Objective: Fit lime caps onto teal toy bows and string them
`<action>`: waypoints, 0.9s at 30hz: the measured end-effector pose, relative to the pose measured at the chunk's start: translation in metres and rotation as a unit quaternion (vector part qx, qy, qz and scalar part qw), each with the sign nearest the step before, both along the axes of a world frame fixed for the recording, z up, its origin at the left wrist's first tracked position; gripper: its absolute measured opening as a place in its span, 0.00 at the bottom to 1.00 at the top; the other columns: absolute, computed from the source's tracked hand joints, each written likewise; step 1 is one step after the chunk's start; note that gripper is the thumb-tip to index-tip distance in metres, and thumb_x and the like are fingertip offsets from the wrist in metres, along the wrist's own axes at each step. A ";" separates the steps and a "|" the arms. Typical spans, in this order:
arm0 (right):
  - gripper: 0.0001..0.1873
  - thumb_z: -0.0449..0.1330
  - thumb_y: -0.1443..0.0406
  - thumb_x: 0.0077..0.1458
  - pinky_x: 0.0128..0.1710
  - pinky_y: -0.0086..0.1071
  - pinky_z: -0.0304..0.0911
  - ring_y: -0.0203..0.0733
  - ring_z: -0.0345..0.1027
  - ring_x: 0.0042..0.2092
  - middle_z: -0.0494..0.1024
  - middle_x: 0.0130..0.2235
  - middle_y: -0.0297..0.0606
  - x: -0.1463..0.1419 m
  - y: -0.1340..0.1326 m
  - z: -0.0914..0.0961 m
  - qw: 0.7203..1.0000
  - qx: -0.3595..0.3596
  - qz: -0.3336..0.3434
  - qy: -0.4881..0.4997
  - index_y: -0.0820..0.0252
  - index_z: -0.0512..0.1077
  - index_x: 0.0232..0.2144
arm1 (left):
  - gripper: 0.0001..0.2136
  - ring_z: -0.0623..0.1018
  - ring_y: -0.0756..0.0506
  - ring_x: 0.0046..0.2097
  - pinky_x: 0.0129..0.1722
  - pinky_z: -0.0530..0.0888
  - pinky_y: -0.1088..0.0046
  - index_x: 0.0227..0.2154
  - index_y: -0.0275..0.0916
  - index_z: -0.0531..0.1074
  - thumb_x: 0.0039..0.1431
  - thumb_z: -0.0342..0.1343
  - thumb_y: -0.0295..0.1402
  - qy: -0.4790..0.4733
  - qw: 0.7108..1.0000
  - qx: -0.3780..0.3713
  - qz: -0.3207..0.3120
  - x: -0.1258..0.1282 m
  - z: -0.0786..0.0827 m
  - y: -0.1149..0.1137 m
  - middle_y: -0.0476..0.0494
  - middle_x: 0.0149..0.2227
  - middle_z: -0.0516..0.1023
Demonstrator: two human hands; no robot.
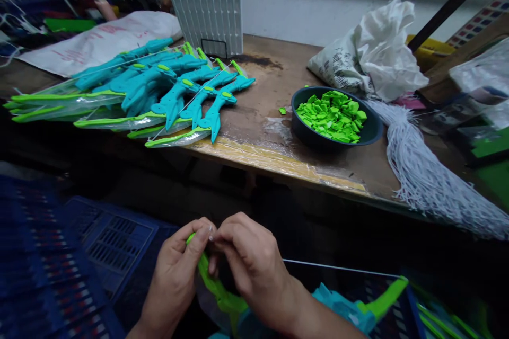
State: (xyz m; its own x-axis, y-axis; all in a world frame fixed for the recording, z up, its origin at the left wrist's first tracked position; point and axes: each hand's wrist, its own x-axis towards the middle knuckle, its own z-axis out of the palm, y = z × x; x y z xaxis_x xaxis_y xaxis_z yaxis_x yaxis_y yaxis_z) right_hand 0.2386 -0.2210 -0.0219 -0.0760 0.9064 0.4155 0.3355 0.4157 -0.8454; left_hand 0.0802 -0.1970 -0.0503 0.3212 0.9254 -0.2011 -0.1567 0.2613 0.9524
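Low in front of me is a toy bow [220, 291] with lime-green limbs and a teal middle. My left hand [173, 273] is closed around the tip of its near green limb. At that same tip, my right hand [256, 262] pinches the end of a white string [342, 266] with thumb and fingers. The string runs right to the tip of the bow's other limb [387, 296], looking taut. My right hand and forearm cover part of the bow's middle. Exactly how the string end sits between my fingers is hidden.
Finished-looking toy bows [191, 90] lie piled on the workbench [262, 95]. A dark bowl [296, 130] of small green pieces stands right of them, beside a bundle of white strings [421, 164] and a white sack [350, 53]. Blue crates [115, 243] stand lower left.
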 end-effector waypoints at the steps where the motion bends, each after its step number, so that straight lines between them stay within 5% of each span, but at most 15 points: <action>1: 0.09 0.51 0.72 0.68 0.35 0.26 0.68 0.32 0.69 0.34 0.73 0.39 0.39 0.001 0.000 0.001 1.000 -0.007 0.001 0.016 0.62 0.71 0.39 | 0.14 0.70 0.51 0.24 0.24 0.69 0.78 0.31 0.39 0.74 0.70 0.54 0.41 0.003 1.000 0.005 -0.006 0.000 -0.001 0.000 0.51 0.24 0.70; 4: 0.07 0.53 0.72 0.67 0.37 0.26 0.69 0.32 0.71 0.36 0.74 0.46 0.42 0.002 0.000 0.001 0.999 0.011 -0.003 0.043 0.61 0.70 0.40 | 0.14 0.71 0.51 0.24 0.23 0.69 0.79 0.31 0.39 0.75 0.69 0.57 0.42 -0.005 0.999 0.007 -0.034 -0.001 -0.002 0.003 0.51 0.25 0.71; 8: 0.08 0.51 0.73 0.67 0.39 0.29 0.67 0.36 0.68 0.38 0.73 0.37 0.38 0.000 0.001 0.000 0.999 0.036 -0.008 0.010 0.61 0.69 0.38 | 0.13 0.71 0.52 0.24 0.24 0.68 0.79 0.30 0.39 0.75 0.68 0.58 0.42 0.000 1.000 0.007 -0.031 -0.002 -0.004 0.005 0.52 0.25 0.71; 13: 0.06 0.54 0.69 0.67 0.30 0.23 0.64 0.29 0.68 0.28 0.72 0.31 0.31 -0.002 0.002 0.003 0.987 -0.110 -0.023 0.118 0.59 0.68 0.36 | 0.12 0.71 0.51 0.22 0.24 0.69 0.78 0.30 0.40 0.75 0.67 0.59 0.41 0.041 0.999 0.012 0.002 -0.001 -0.007 0.001 0.53 0.21 0.71; 16: 0.06 0.58 0.71 0.65 0.32 0.23 0.65 0.30 0.69 0.31 0.73 0.30 0.30 -0.001 0.003 0.004 0.978 -0.154 -0.035 0.136 0.59 0.70 0.34 | 0.12 0.71 0.51 0.22 0.24 0.69 0.76 0.29 0.40 0.75 0.66 0.61 0.41 0.052 0.998 0.027 0.000 -0.001 -0.005 0.002 0.53 0.21 0.71; 22: 0.08 0.56 0.72 0.66 0.37 0.26 0.65 0.33 0.69 0.36 0.73 0.35 0.35 0.001 0.004 0.002 0.994 -0.075 -0.020 0.071 0.62 0.73 0.34 | 0.13 0.71 0.51 0.23 0.25 0.69 0.77 0.30 0.39 0.75 0.69 0.57 0.40 0.020 0.997 0.054 -0.050 -0.002 0.002 0.006 0.52 0.23 0.70; 27: 0.09 0.55 0.72 0.67 0.37 0.27 0.66 0.34 0.69 0.37 0.73 0.37 0.39 -0.002 -0.001 0.001 0.997 -0.042 -0.024 0.065 0.63 0.76 0.38 | 0.09 0.70 0.53 0.23 0.22 0.70 0.78 0.35 0.40 0.77 0.69 0.57 0.37 -0.050 0.998 0.028 -0.027 -0.001 -0.005 0.002 0.52 0.26 0.71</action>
